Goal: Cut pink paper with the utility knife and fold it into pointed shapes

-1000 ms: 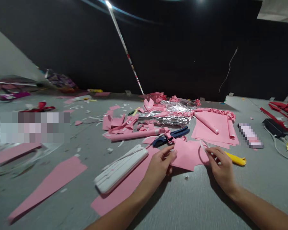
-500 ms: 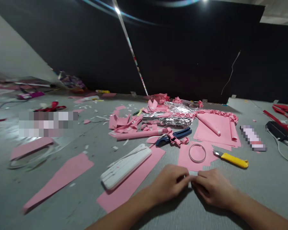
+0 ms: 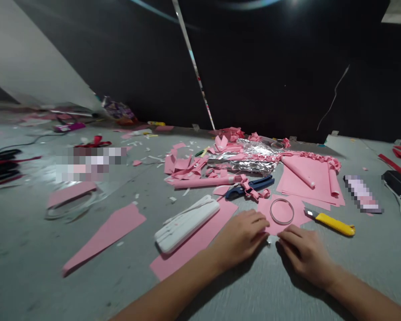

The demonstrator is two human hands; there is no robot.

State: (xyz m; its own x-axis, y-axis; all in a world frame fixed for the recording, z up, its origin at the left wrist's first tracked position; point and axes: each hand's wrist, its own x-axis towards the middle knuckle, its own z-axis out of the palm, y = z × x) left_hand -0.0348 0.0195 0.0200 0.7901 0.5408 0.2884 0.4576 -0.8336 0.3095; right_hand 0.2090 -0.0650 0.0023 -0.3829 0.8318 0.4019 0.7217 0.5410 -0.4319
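Note:
My left hand [image 3: 240, 236] and my right hand [image 3: 304, 252] rest on the grey table, fingertips almost meeting at the near edge of a small pink paper piece [image 3: 270, 220]. Both hands have curled fingers pinched on something tiny that I cannot make out. A thin clear tape ring [image 3: 282, 211] lies on that pink piece just beyond my fingers. A yellow utility knife [image 3: 332, 222] lies right of the ring. Dark blue scissors [image 3: 250, 186] lie behind it.
A white flat pack [image 3: 187, 224] lies on a long pink strip [image 3: 194, 245] to the left. Pink sheets and rolls [image 3: 307, 180], crumpled foil [image 3: 250, 160] and paper scraps [image 3: 183, 167] crowd the far middle. A pink triangle [image 3: 107, 236] lies left. A black adapter [image 3: 399, 183] sits far right.
My hands came back from the pink piece and tape ring toward me and met fingertip to fingertip. The tape ring now lies free on the paper. The view has shifted left.

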